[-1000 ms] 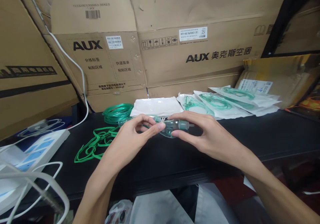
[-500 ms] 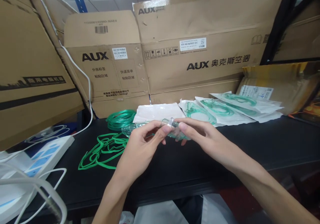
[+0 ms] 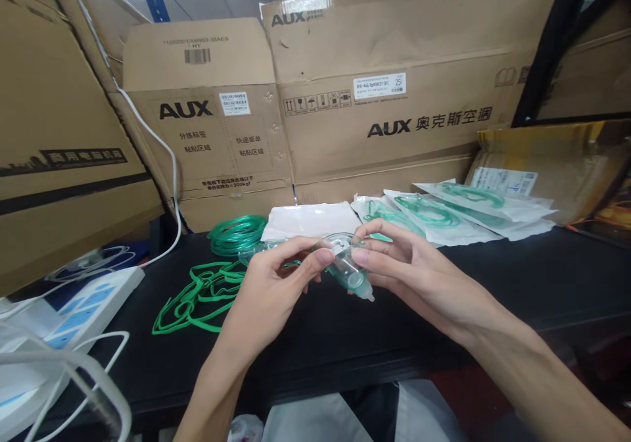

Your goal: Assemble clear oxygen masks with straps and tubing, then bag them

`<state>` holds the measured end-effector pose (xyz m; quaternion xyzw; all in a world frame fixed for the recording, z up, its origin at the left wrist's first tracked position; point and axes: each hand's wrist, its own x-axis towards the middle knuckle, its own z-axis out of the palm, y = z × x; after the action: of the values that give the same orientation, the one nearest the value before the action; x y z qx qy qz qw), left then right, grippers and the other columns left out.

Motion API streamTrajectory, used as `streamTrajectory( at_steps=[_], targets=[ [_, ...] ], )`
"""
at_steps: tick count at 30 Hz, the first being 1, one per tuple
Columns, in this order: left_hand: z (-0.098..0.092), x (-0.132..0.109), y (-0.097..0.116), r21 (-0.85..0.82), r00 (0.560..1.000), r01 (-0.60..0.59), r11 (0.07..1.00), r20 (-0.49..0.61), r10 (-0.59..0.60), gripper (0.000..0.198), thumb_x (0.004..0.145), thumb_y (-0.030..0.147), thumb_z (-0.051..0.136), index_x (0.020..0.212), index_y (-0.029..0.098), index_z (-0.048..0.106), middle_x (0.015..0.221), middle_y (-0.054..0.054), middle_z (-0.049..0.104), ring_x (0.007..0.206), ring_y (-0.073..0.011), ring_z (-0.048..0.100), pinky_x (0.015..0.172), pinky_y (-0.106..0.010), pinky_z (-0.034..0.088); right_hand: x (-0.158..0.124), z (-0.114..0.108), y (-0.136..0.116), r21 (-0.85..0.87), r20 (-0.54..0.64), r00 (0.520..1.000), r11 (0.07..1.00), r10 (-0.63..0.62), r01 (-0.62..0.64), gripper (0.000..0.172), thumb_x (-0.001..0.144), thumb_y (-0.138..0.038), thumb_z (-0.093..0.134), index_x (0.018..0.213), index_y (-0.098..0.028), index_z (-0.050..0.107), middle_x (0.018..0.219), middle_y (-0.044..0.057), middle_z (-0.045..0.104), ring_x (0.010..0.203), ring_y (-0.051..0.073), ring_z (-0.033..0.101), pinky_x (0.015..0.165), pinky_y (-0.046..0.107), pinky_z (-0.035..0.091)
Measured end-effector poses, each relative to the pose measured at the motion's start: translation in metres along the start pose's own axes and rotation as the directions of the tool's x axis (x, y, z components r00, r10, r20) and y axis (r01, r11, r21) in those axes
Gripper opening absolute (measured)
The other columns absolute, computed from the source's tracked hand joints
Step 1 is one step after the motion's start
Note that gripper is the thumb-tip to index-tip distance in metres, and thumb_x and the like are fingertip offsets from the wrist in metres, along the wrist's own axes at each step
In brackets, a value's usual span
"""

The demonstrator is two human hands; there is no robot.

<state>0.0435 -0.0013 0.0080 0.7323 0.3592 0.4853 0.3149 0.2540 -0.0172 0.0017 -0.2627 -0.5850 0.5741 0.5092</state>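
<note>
A clear green oxygen mask (image 3: pixel 351 272) is held between both hands above the black table. My left hand (image 3: pixel 280 284) pinches its left edge, by the metal nose strip, with thumb and forefinger. My right hand (image 3: pixel 399 264) grips the opposite side, its thumb near the strip and its fingers partly behind the mask. The mask's pale nozzle points down toward me. Just behind my left hand lies a clear plastic piece (image 3: pixel 254 250), partly covered. Left of that hand, a tangle of green elastic straps (image 3: pixel 197 297) lies beside a coil of green tubing (image 3: pixel 236 235).
At the back lie a white packet (image 3: pixel 313 221) and several pouches with green tubing (image 3: pixel 438 215). Cardboard boxes (image 3: pixel 325 139) wall off the rear. On the left are a white power strip (image 3: pixel 93 317) and loose white cables (image 3: pixel 175 185). The table (image 3: pixel 444 323) is black.
The mask has turned in my hands, so its body and nozzle now show below the fingers. My right hand has rotated and its fingers have lifted. The left hand keeps its pinch.
</note>
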Motion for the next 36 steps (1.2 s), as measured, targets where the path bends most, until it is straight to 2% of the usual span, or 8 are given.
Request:
streamTrajectory(
  at_steps=[4,7,13,19,21,24,27,36],
  targets=[
    [0.0014,-0.0007,-0.0001,-0.037,1.0,-0.012,0.999,-0.01,0.011,0.022,0.09,0.042,0.073,0.103,0.026,0.081,0.076,0.002,0.068,0.06,-0.0086,0.051,0.055,-0.017,0.045,0.0024,0.0011,0.0019,-0.009,-0.068,0.997,0.999,-0.032,0.031,0.025,0.078,-0.025,0.086,0.093,-0.022,0.067,0.088,-0.001,0.062,0.079,0.013,0.056,0.068,0.024,0.043],
    [0.0022,-0.0014,0.0005,-0.045,1.0,-0.027,0.999,-0.014,0.027,0.022,0.089,0.04,0.074,0.105,0.027,0.082,0.082,0.0,0.071,0.06,-0.0086,0.051,0.054,-0.018,0.046,0.0034,0.0017,0.004,-0.011,-0.101,0.993,0.998,-0.055,0.054,0.024,0.076,-0.023,0.087,0.095,-0.022,0.071,0.091,0.0,0.065,0.084,0.015,0.059,0.072,0.025,0.045],
    [0.0027,-0.0016,0.0001,-0.042,0.999,-0.046,0.998,-0.018,0.045,0.019,0.089,0.037,0.076,0.104,0.027,0.083,0.09,-0.002,0.074,0.058,-0.0085,0.051,0.049,-0.017,0.044,0.0009,0.0048,0.0042,-0.175,-0.137,0.979,0.977,-0.148,0.123,0.008,0.083,-0.027,0.081,0.087,-0.022,0.076,0.092,0.0,0.068,0.092,0.019,0.06,0.082,0.031,0.045],
    [0.0027,-0.0025,0.0006,0.007,0.999,-0.039,0.999,-0.018,0.04,0.018,0.088,0.039,0.076,0.102,0.029,0.082,0.091,-0.001,0.075,0.056,-0.0087,0.05,0.046,-0.019,0.04,-0.0001,0.0052,0.0041,-0.279,-0.148,0.974,0.952,-0.17,0.124,0.011,0.086,-0.033,0.079,0.093,-0.025,0.079,0.101,0.003,0.074,0.1,0.024,0.064,0.089,0.038,0.047],
    [0.0022,-0.0033,0.0014,0.049,0.998,-0.052,0.997,-0.034,0.054,0.017,0.088,0.04,0.076,0.099,0.029,0.083,0.091,-0.001,0.075,0.059,-0.0104,0.054,0.05,-0.021,0.043,-0.0002,0.0046,0.0036,-0.275,-0.142,0.977,0.955,-0.157,0.113,0.013,0.085,-0.033,0.08,0.095,-0.024,0.08,0.101,0.003,0.076,0.1,0.025,0.065,0.089,0.038,0.047],
    [0.0012,-0.0041,0.0027,0.106,0.996,-0.077,0.991,-0.042,0.082,0.013,0.087,0.039,0.077,0.095,0.03,0.083,0.092,0.0,0.076,0.076,-0.0147,0.065,0.067,-0.023,0.051,-0.0005,0.004,0.0023,-0.279,-0.133,0.983,0.956,-0.13,0.088,0.019,0.084,-0.035,0.081,0.099,-0.023,0.081,0.098,0.005,0.077,0.101,0.026,0.067,0.089,0.039,0.049],
    [0.0002,-0.0043,0.0041,0.137,0.995,-0.091,0.986,-0.033,0.096,0.012,0.087,0.039,0.078,0.095,0.03,0.082,0.096,0.002,0.077,0.09,-0.0168,0.068,0.078,-0.024,0.052,-0.0007,0.0039,0.0018,-0.289,-0.141,0.982,0.954,-0.127,0.082,0.021,0.084,-0.035,0.081,0.101,-0.023,0.082,0.094,0.004,0.078,0.1,0.027,0.068,0.088,0.039,0.05],
    [-0.0042,-0.0076,0.0075,0.276,0.997,-0.061,0.959,-0.03,0.072,0.018,0.087,0.046,0.076,0.092,0.029,0.08,0.093,0.003,0.076,0.085,-0.0176,0.067,0.067,-0.026,0.046,-0.0003,0.0004,0.0018,-0.329,-0.092,0.985,0.938,-0.148,0.11,0.012,0.084,-0.03,0.08,0.094,-0.023,0.082,0.098,0.003,0.077,0.093,0.023,0.067,0.081,0.034,0.048]
  ],
)
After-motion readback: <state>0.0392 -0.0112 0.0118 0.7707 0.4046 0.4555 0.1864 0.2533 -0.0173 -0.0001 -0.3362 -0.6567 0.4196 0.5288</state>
